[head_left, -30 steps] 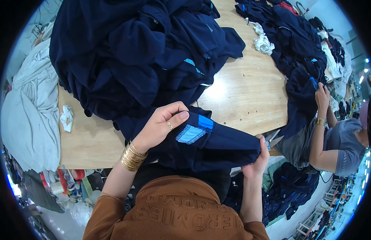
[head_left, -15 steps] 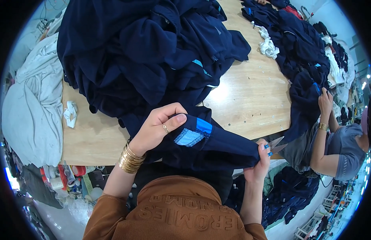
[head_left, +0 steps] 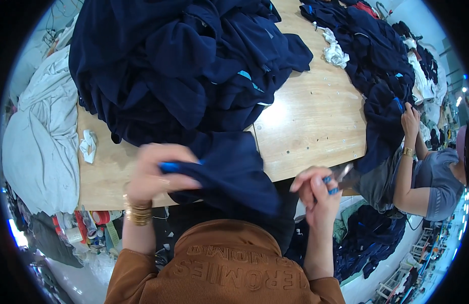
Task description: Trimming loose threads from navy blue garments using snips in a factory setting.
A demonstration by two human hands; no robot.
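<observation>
My left hand point(head_left: 161, 175) grips the edge of a navy garment point(head_left: 234, 169), its fingers closed round the cloth where a bright blue patch shows. The garment hangs over the table's near edge and is smeared by motion. Off to its right, my right hand point(head_left: 318, 195) is apart from the cloth. It is closed round small scissors point(head_left: 343, 173) with blue handles, their blurred blades pointing away to the right. A large heap of navy garments point(head_left: 178, 76) lies just beyond my hands.
Pale grey cloth point(head_left: 42, 137) drapes over the left of the wooden table point(head_left: 305, 131), by a white scrap point(head_left: 87, 146). At right a co-worker point(head_left: 421, 167) handles another navy garment point(head_left: 378, 121). White scraps point(head_left: 335, 54) lie farther back. Dark garments point(head_left: 368, 240) are piled below the table.
My right hand has let go of the garment's right end, keeping the scissors. My left hand has moved left with the cloth, which now hangs loose and turned over.
</observation>
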